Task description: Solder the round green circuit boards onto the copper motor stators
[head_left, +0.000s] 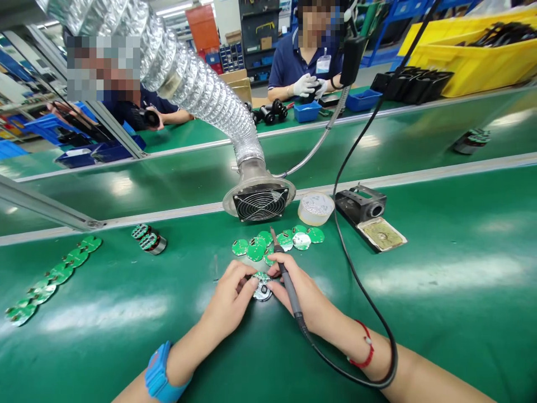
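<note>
Between my hands, low over the green bench, is a small round circuit board (262,291) with a dark part on its face. My left hand (232,291) pinches its left edge between thumb and fingers. A soldering iron (289,285) lies in my right hand (304,291), its tip pointing up and away from the board. Thumb and fingertips of that same hand also touch the board's right side. Just beyond, several round green boards (255,249) lie in a loose cluster. The iron's cable loops over my right forearm.
A fume extractor fan (260,205) hangs ahead on a foil duct (201,84). Right of it are a tape roll (316,209) and an iron stand (364,202) with a sponge (381,234). Leftward lie a row of boards (59,273) and board-topped cylinders (151,242). Two people sit opposite.
</note>
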Motion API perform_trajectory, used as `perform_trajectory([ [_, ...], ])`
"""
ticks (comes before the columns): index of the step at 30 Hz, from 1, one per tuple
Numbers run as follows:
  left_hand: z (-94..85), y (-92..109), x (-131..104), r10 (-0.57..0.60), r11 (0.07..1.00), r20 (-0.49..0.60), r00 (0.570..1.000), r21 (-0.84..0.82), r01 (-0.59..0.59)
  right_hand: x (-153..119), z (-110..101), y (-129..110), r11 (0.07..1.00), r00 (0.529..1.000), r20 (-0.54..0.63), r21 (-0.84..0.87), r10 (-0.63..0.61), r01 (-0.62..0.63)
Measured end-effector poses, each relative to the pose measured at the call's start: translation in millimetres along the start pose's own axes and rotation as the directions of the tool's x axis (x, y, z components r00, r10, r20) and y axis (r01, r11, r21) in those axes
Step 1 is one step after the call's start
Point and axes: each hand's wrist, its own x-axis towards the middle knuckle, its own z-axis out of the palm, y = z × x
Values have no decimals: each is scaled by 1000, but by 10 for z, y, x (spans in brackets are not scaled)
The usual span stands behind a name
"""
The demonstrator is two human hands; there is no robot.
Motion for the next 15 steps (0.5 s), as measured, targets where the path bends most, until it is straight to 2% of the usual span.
perform_trajectory([
  [3, 31, -32, 14, -89, 981, 14, 996, -172, 90, 0, 39, 15, 997, 999, -23, 63, 36, -34],
  [6, 74, -59, 20, -115, 959, -17, 993, -264, 107, -1, 85, 18, 992, 996, -46, 107, 76, -71],
  [15, 60, 10, 12, -77, 978, -42, 996, -196, 67, -50, 110, -37, 990, 993, -51, 97, 110, -105],
])
